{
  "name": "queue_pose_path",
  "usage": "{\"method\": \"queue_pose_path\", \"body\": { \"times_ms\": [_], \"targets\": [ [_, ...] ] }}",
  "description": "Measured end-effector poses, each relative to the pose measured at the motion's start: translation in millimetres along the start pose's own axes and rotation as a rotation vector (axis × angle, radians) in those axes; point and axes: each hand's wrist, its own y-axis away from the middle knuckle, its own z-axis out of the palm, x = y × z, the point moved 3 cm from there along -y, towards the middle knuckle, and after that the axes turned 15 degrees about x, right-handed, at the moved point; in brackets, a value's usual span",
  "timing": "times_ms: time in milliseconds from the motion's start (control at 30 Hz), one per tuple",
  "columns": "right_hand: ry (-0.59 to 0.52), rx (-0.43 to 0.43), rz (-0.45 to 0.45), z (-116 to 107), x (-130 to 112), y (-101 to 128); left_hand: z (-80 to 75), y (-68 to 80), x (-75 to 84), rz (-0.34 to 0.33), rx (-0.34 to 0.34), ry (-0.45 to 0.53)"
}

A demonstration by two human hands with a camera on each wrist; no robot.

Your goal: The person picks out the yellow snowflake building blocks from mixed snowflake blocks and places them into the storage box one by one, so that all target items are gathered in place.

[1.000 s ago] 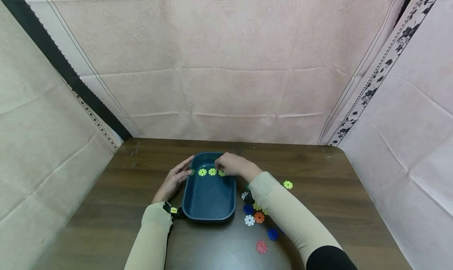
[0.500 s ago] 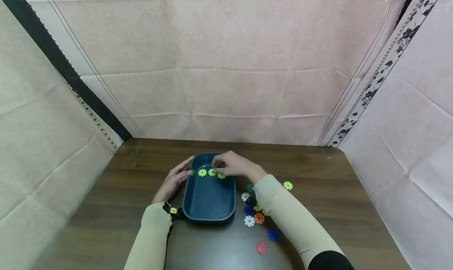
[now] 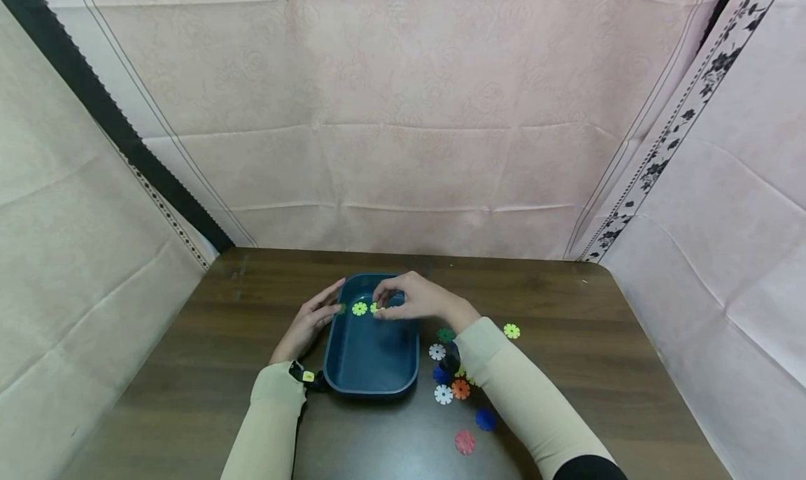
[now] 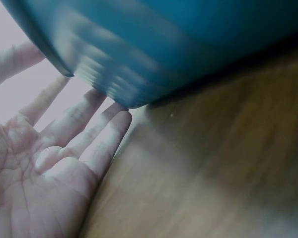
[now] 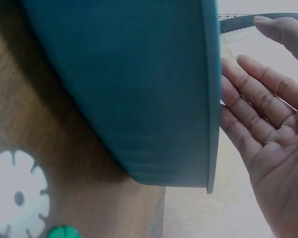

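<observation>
Yellow-green disc (image 3: 376,308) inside the blue tray (image 3: 371,368), under the right hand's (image 3: 412,299) pinching fingertips.

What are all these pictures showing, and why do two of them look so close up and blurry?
They all show one moment from three cameras. The big picture comes from a camera on a person's head, looking down at a brown table. The two close ones come from small cameras strapped to each wrist, so everything there looks huge.

A dark blue tray sits on the table. The left hand rests flat against its side. The right hand reaches over the tray's far end, beside a yellow-green flower disc lying inside; whether it pinches another disc is hard to tell. More coloured discs lie scattered on the table near the right arm.
</observation>
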Motion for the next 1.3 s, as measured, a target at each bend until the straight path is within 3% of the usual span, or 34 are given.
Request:
{"method": "queue_pose_path", "body": {
  "times_ms": [233,633,933,1133,1300],
  "targets": [
    [-0.069,0.030,-0.007,-0.5,-5.1,5.2,0.0,0.2,0.6,0.002,0.001,-0.005],
    [-0.093,0.161,0.037,5.0,-0.8,20.9,0.2,1.7,0.9,0.000,0.013,-0.019],
    [-0.148,0.395,0.072,-7.0,-3.8,45.1,-0.5,0.5,0.3,0.001,0.007,-0.001],
    [-0.168,0.427,0.123,-16.9,-6.1,60.2,-1.1,1.5,1.7,-0.001,0.012,-0.014],
    [-0.147,0.469,0.110,-30.5,-7.7,74.2,-0.4,1.8,-0.5,-0.011,0.017,-0.016]
  ]
}}
